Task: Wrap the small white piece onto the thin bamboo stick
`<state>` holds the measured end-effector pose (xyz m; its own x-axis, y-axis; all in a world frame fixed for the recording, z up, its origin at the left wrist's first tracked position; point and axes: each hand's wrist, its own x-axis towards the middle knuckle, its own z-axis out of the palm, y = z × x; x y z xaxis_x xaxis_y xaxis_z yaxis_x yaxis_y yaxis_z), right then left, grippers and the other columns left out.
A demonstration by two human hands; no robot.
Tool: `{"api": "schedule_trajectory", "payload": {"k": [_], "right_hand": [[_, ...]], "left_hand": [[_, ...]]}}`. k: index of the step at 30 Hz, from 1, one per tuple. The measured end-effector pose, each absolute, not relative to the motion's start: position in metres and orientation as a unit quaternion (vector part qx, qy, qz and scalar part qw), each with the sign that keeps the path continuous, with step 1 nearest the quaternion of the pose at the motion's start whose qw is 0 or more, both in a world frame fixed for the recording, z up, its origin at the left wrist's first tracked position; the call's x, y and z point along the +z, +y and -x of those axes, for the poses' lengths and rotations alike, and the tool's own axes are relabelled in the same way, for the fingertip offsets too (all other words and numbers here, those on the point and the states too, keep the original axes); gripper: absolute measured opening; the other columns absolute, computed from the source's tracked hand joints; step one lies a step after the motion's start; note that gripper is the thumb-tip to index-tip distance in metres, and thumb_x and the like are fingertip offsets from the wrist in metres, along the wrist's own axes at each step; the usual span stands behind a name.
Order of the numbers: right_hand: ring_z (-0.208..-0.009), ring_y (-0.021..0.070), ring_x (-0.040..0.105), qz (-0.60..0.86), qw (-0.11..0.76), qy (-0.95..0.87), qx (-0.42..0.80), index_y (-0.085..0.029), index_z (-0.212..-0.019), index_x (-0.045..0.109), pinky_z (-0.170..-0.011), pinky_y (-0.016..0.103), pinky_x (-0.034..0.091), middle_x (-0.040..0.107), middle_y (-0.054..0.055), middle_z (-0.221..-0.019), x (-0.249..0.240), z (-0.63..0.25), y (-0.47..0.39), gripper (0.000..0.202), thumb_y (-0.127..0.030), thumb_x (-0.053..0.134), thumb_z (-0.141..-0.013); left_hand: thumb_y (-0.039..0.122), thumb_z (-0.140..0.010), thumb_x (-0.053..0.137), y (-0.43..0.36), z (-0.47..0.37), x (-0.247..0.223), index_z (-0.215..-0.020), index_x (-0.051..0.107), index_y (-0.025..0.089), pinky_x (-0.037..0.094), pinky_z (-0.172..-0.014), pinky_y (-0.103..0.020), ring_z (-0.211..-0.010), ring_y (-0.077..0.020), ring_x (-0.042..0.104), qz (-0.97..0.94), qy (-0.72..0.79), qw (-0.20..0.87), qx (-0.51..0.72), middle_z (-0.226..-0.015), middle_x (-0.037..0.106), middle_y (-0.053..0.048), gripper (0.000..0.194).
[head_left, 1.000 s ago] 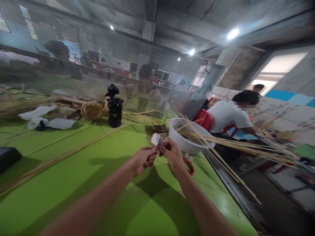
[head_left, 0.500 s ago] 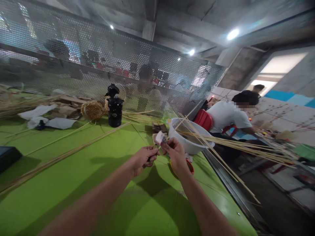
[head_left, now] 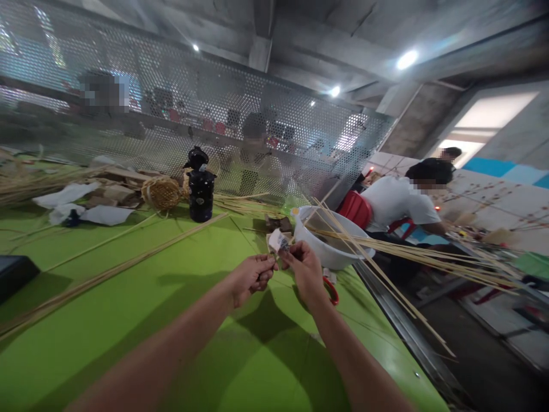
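Observation:
Over the green table (head_left: 180, 337), my left hand (head_left: 254, 273) is closed in a pinch on a thin strip, of which only a short bit shows between the fingertips. My right hand (head_left: 303, 266) pinches close beside it, fingertips almost meeting the left ones. What the right fingers grip is too small to make out. A crumpled white piece (head_left: 278, 240) with dark marks, perhaps paper, appears just beyond the right fingertips; whether they touch it I cannot tell. Partly hidden by my right wrist lies a red loop-shaped handle (head_left: 331, 290).
A white basin (head_left: 332, 252) stands at the table's right edge, with long pale strips (head_left: 412, 257) across it and jutting out. Behind are a black bottle (head_left: 201, 197), a woven ball (head_left: 160, 193) and white paper scraps (head_left: 107, 214). A person in a white shirt (head_left: 397, 200) sits at right.
The crumpled white piece has tilted slightly to the left. My right hand has shifted a little, and less of the loop handle shows beside the wrist. My left hand is nearly still.

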<state>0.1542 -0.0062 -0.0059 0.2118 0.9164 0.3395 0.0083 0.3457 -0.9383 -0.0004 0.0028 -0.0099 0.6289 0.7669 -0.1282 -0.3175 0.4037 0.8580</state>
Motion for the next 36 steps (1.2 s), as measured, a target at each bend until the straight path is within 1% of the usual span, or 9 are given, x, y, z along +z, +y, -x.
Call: {"api": "schedule_trajectory", "payload": {"k": [2, 5, 9, 14, 16, 22, 27, 32, 36], "right_hand": [[-0.050, 0.0086, 0.050, 0.450, 0.663, -0.499, 0.329, -0.020, -0.071, 0.053, -0.051, 0.023, 0.041, 0.055, -0.006, -0.061, -0.006, -0.159, -0.004, 0.028, -0.031, 0.079, -0.069], [-0.048, 0.0081, 0.050, 0.421, 0.684, -0.481, 0.352, -0.021, -0.071, 0.052, -0.050, 0.022, 0.039, 0.056, -0.007, -0.064, -0.007, -0.165, 0.000, 0.029, -0.030, 0.079, -0.069], [-0.047, 0.0071, 0.047, 0.378, 0.693, -0.465, 0.401, -0.020, -0.072, 0.052, -0.047, 0.021, 0.037, 0.057, -0.006, -0.066, -0.005, -0.166, 0.000, 0.028, -0.028, 0.079, -0.067], [-0.046, 0.0061, 0.047, 0.365, 0.686, -0.483, 0.405, -0.020, -0.072, 0.052, -0.046, 0.020, 0.036, 0.060, -0.005, -0.069, -0.003, -0.165, -0.002, 0.026, -0.025, 0.078, -0.070], [-0.046, 0.0063, 0.048, 0.371, 0.680, -0.492, 0.396, -0.020, -0.072, 0.052, -0.046, 0.020, 0.037, 0.060, -0.005, -0.069, -0.003, -0.163, -0.003, 0.026, -0.025, 0.078, -0.070], [-0.044, 0.0090, 0.050, 0.428, 0.624, -0.533, 0.378, -0.021, -0.071, 0.051, -0.045, 0.022, 0.040, 0.053, -0.007, -0.054, -0.006, -0.153, -0.007, 0.031, -0.033, 0.079, -0.070], [-0.044, 0.0083, 0.049, 0.438, 0.651, -0.512, 0.350, -0.021, -0.069, 0.049, -0.045, 0.022, 0.040, 0.053, -0.008, -0.054, -0.006, -0.152, -0.007, 0.033, -0.033, 0.079, -0.069], [-0.045, 0.0098, 0.051, 0.447, 0.611, -0.536, 0.374, -0.021, -0.071, 0.051, -0.045, 0.023, 0.041, 0.056, -0.006, -0.056, -0.007, -0.154, -0.006, 0.033, -0.036, 0.079, -0.068], [-0.046, 0.0093, 0.049, 0.469, 0.646, -0.505, 0.328, -0.020, -0.070, 0.052, -0.047, 0.023, 0.041, 0.054, -0.007, -0.055, -0.007, -0.156, -0.005, 0.030, -0.035, 0.078, -0.069]], "left_hand": [[0.030, -0.086, 0.058, 0.002, 0.000, -0.009, -0.079, 0.056, 0.014, 0.014, -0.038, -0.017, -0.038, -0.0024, 0.022, -0.449, 0.272, 0.784, 0.331, -0.051, 0.037, 0.008, 0.018], [0.031, -0.085, 0.058, 0.001, -0.001, -0.009, -0.078, 0.058, 0.013, 0.013, -0.038, -0.018, -0.038, -0.0025, 0.020, -0.464, 0.278, 0.773, 0.333, -0.050, 0.037, 0.008, 0.019], [0.035, -0.087, 0.056, 0.003, -0.001, -0.013, -0.085, 0.060, 0.012, 0.015, -0.039, -0.017, -0.040, -0.0029, 0.023, -0.432, 0.266, 0.793, 0.336, -0.054, 0.036, 0.008, 0.023], [0.031, -0.084, 0.063, 0.007, -0.001, -0.020, -0.086, 0.059, 0.012, 0.014, -0.039, -0.017, -0.042, -0.0025, 0.024, -0.410, 0.254, 0.804, 0.347, -0.056, 0.035, 0.008, 0.019], [0.031, -0.082, 0.066, 0.007, -0.001, -0.021, -0.086, 0.059, 0.012, 0.015, -0.039, -0.017, -0.042, -0.0023, 0.025, -0.406, 0.255, 0.802, 0.355, -0.057, 0.036, 0.008, 0.020], [0.029, -0.076, 0.071, 0.006, -0.001, -0.017, -0.081, 0.058, 0.012, 0.016, -0.040, -0.016, -0.042, -0.0017, 0.026, -0.397, 0.279, 0.786, 0.382, -0.056, 0.038, 0.008, 0.022], [0.031, -0.076, 0.071, 0.004, -0.003, -0.014, -0.081, 0.057, 0.013, 0.014, -0.040, -0.017, -0.041, -0.0020, 0.024, -0.409, 0.286, 0.781, 0.376, -0.054, 0.037, 0.009, 0.023], [0.031, -0.076, 0.070, 0.003, -0.003, -0.014, -0.077, 0.055, 0.014, 0.014, -0.040, -0.017, -0.041, -0.0020, 0.023, -0.406, 0.283, 0.778, 0.388, -0.054, 0.036, 0.009, 0.024], [0.032, -0.079, 0.068, 0.006, -0.003, -0.018, -0.082, 0.056, 0.013, 0.015, -0.040, -0.017, -0.042, -0.0025, 0.024, -0.418, 0.284, 0.779, 0.371, -0.055, 0.037, 0.008, 0.022]]}}
